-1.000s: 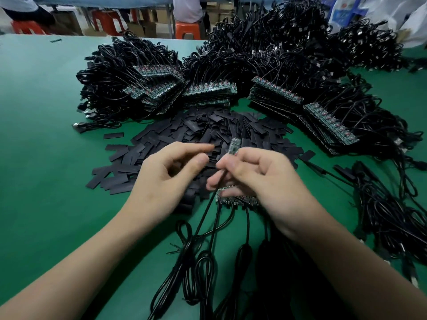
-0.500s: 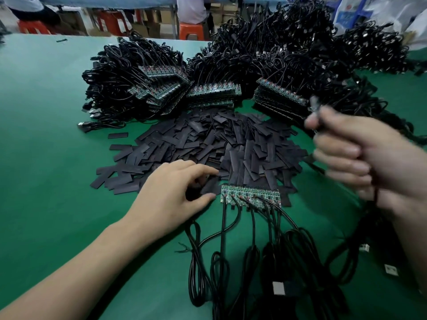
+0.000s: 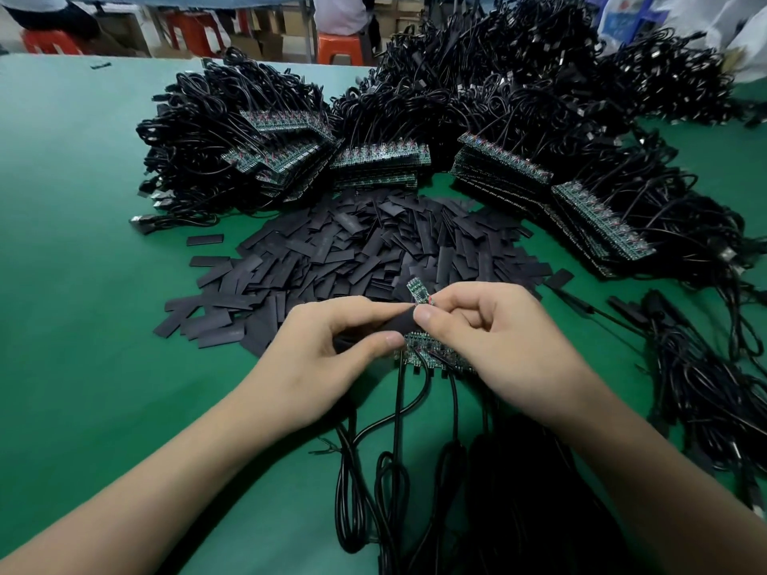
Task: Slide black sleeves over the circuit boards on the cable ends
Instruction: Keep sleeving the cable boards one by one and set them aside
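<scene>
My left hand (image 3: 328, 350) pinches a flat black sleeve (image 3: 394, 325) between thumb and forefinger at the table's middle. My right hand (image 3: 489, 338) pinches a small green circuit board (image 3: 416, 290) at its cable end, and the board's tip sticks up just above the sleeve's end. Both hands touch at the fingertips. Beneath them lies a row of green boards (image 3: 427, 352) with black cables (image 3: 398, 412) running toward me. A heap of loose black sleeves (image 3: 352, 251) spreads just beyond the hands.
Large bundles of black cables with stacked board strips (image 3: 379, 159) ring the far side of the green table (image 3: 83, 284). More cables (image 3: 701, 383) lie at the right. Orange stools (image 3: 338, 45) and boxes stand beyond the far edge.
My right hand swung back from the right to the middle and now holds a single board. My left hand lifted a sleeve off the heap and brought it up to that board.
</scene>
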